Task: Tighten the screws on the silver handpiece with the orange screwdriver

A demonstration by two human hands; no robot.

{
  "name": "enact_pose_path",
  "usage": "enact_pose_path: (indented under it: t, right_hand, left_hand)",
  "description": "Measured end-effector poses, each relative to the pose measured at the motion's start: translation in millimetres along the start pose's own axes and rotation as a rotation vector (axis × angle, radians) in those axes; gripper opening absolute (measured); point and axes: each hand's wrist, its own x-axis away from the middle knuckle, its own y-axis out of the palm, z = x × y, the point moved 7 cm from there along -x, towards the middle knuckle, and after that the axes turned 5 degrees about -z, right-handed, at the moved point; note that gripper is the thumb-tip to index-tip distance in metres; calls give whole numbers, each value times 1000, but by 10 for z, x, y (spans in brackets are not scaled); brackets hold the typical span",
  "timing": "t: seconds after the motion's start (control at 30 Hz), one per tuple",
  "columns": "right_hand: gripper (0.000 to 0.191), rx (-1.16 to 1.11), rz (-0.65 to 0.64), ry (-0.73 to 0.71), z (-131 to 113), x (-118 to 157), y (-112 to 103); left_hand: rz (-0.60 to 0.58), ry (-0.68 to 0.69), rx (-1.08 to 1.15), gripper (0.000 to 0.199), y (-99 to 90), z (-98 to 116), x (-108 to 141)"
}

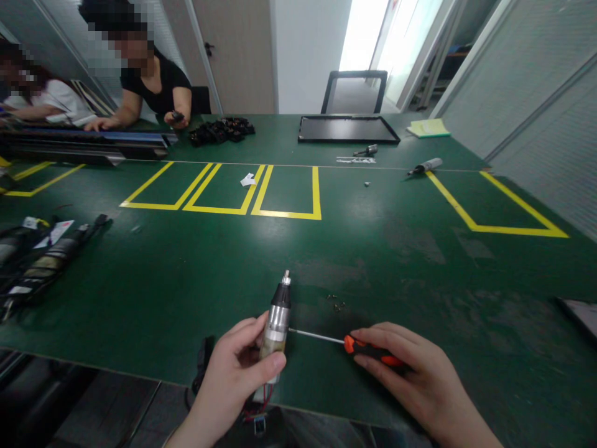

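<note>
My left hand [237, 364] is wrapped round a partly bare electric screwdriver [278, 320], its black nose and metal bit holder pointing away from me. Red wires [265, 398] and a small circuit board [260, 425] hang from its near end. In my right hand [410, 373] is a screwdriver [354, 345] with an orange and black handle. Its thin shaft points left, and the tip meets the side of the electric screwdriver's metal collar; whether it sits in a screw is too small to tell. Several small brass-coloured screws [336, 303] lie on the table beyond the shaft.
Other electric screwdrivers with cables [51, 258] lie at the left of the green table [196, 267]. Yellow tape [289, 215] marks boxes. Farther off are a screwdriver body [426, 166], a black-framed panel [347, 129] and black parts [221, 130]. Two people sit at the far left.
</note>
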Motion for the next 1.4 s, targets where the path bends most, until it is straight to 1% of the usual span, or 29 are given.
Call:
enact_pose_path:
  t: [0.07,0.2,0.3,0.4,0.5,0.6,0.73,0.8,0.87,0.97,1.03,1.1,1.23,1.4]
  right_hand:
    - [22,24,-11,21,-9,4,-4]
    - [16,20,-46,30,-33,3,4]
    - [14,10,5,-20,-66,-4,-29]
    - [18,12,84,-103,-115,-8,-84]
    - [21,11,103,-161,-145,-11,-97]
    - [23,16,70,-150,-121,0,-56]
    - [34,53,61,-60,-50,57,-22]
    - [41,63,30,-16,-38,75,-5]
    - [40,53,-19,16,-47,73,13]
    - [32,21,-59,36,-67,53,24]
    - [29,15,-43,32,-59,51,16]
    - [28,44,12,10,-39,67,-8]
    - [32,91,97,-5,20,105,-48]
    - [34,96,98,-47,1,60,-50]
  left_hand:
    - [-5,3,2,37,1,-1,-3]
    - [-10,11,8,36,2,-11,1]
    - [-13,12,10,37,3,-19,6]
    - [-6,12,3,37,-3,-14,2]
    - [-9,11,-4,37,1,-9,-3]
    - [5,3,7,39,-1,-16,1]
    - [17,-3,12,41,0,-15,10]
    - [21,-1,9,40,1,-3,9]
    - [25,3,5,39,0,10,4]
    - [25,10,-2,39,0,18,-2]
    - [25,14,-2,39,-4,11,-2]
    - [24,15,-5,39,-6,0,0]
    - [17,11,-10,38,-5,-11,0]
    - [16,6,-13,38,-1,6,1]
